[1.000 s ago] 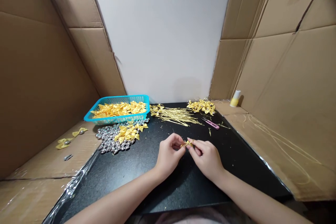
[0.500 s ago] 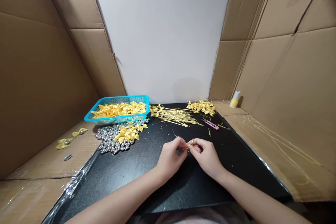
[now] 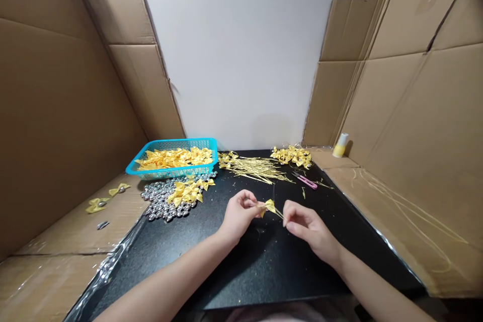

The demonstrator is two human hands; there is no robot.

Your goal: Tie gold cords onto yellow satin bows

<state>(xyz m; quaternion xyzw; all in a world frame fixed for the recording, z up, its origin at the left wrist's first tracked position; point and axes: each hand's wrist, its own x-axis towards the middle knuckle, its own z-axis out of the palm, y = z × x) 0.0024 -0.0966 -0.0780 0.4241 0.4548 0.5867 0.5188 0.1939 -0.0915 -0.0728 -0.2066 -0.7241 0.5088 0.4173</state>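
Observation:
Over the middle of the black table, my left hand (image 3: 241,214) pinches a small yellow bow (image 3: 269,206) between its fingertips. Thin gold strands (image 3: 279,213) run from the bow to my right hand (image 3: 307,226), whose fingers are closed on their far ends. Beyond my hands lies a pile of gold twist strips (image 3: 256,168). Pink snips (image 3: 305,180) rest to the right of that pile. Yellow bows (image 3: 186,191) sit on a heap of silver beads (image 3: 160,198) at the left.
A blue basket (image 3: 171,169) of yellow bows stands at the back left. More bows (image 3: 292,156) lie at the back right, near a spool (image 3: 340,145) of yellow thread. Cardboard walls (image 3: 422,110) rise on both sides. Two bows (image 3: 97,205) lie on the left cardboard.
My right hand has moved right, away from my left hand, drawing the strands out between them. The yellow bow at my left fingertips now shows clearly. The view has shifted slightly.

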